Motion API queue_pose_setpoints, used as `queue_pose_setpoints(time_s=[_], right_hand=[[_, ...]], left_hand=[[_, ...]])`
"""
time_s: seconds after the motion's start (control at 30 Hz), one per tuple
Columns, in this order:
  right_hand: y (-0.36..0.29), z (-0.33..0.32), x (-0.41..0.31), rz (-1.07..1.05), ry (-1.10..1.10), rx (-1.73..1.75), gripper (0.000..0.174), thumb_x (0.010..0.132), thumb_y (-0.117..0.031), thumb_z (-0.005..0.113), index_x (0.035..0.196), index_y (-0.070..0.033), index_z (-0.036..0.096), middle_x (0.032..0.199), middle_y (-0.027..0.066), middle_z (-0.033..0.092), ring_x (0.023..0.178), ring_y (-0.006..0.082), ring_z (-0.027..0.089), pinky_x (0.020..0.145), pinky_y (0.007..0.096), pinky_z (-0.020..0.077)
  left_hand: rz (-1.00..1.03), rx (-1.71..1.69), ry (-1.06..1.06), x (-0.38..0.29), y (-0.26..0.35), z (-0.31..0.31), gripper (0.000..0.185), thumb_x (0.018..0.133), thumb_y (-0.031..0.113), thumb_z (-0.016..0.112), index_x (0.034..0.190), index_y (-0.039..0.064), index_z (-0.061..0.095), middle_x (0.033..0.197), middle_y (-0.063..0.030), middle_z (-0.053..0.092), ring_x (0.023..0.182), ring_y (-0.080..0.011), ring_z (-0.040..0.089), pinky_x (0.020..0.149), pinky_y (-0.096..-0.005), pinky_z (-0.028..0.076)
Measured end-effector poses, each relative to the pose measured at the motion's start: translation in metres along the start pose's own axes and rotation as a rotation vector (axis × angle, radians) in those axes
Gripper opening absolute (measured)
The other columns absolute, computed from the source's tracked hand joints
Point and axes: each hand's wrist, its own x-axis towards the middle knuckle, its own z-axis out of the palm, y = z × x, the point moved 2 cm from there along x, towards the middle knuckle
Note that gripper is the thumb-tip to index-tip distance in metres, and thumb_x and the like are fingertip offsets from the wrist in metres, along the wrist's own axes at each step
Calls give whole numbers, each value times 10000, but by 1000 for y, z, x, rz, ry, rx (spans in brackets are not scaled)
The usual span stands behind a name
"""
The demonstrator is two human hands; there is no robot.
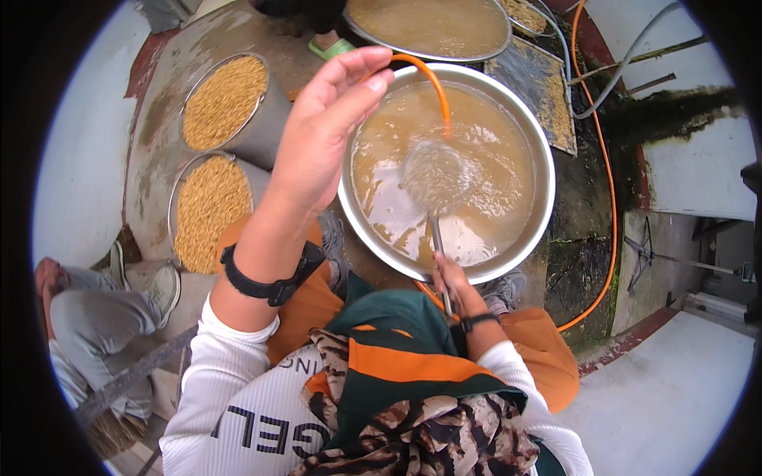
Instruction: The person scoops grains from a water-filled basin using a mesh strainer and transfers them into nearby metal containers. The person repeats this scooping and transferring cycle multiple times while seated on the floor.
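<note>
A large round metal basin of cloudy brown water stands before me. My left hand is raised over its left rim, fingers curled round an orange hose whose end hangs down to the water. With my right hand, at the near rim, I grip the metal handle of a round wire-mesh strainer. The strainer's bowl lies at the water's surface near the middle of the basin, just below the hose end. Ripples spread around both.
Two metal buckets of golden grain stand at left. Beyond the basin is another wide basin of brown water. A grain-strewn board and a grey hose lie at upper right. One person sits at left; another's green slipper shows ahead.
</note>
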Motion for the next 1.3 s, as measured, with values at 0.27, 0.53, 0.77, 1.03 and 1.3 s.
queue_pose_setpoints(time_s=[0.27,0.53,0.77,1.03,1.3], right_hand=[[-54,-80,18,-93,190,104,380,975,-422,388,983,-53,476,532,8,403,342,114,339,310,251,279],[-4,-60,-24,141,201,-112,415,955,-456,424,1014,-58,527,549,7,410,351,109,348,310,256,278],[-53,-46,50,-78,196,18,391,990,-420,337,894,-64,467,486,-3,378,328,123,352,311,268,305],[-17,-107,-35,174,308,-64,412,945,-479,431,947,-72,501,540,9,423,332,118,368,291,276,295],[-10,-22,25,-73,63,-86,327,977,-381,422,993,-59,478,491,8,387,316,129,331,289,275,299]], left_hand=[[-170,-23,5,26,-58,-13,341,937,180,512,1232,10,490,1239,-113,539,1154,-185,519,957,-309,419],[-226,-74,57,34,-59,-16,296,927,166,521,1191,33,526,1199,-82,557,1103,-167,529,908,-303,421],[-234,24,22,29,-59,-13,321,945,164,482,1226,11,493,1251,-117,533,1141,-191,526,956,-321,419],[-232,-6,-10,28,-60,-15,313,945,168,490,1213,7,502,1241,-118,542,1130,-188,533,949,-313,423],[-219,30,10,29,-61,-15,312,945,166,496,1209,0,504,1240,-121,543,1124,-189,538,947,-312,430]])
